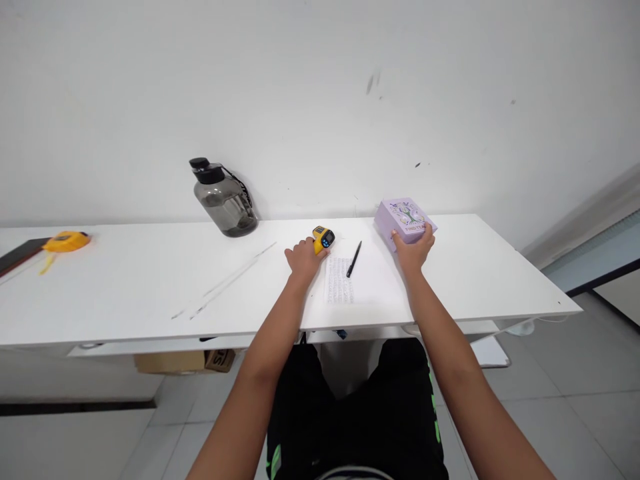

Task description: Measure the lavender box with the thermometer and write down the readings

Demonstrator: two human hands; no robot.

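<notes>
1. Paper sheet (340, 287): lies between my forearms on the white table (125, 293); a black pen (354, 260) rests partly on it, probably placed within easy reach.
2. My left hand (303, 259): curled closed around the handle of a yellow handheld gauge (324, 239), whose screen faces me, presumably for reading.
3. My right hand (415, 255): half open, thumb left and fingers right, gripping the near end of a purple box (406, 217) at far right; the wide span likely steadies it.
4. Bottle (226, 203): far left, near the wall (320, 107), seemingly out of the way.
</notes>
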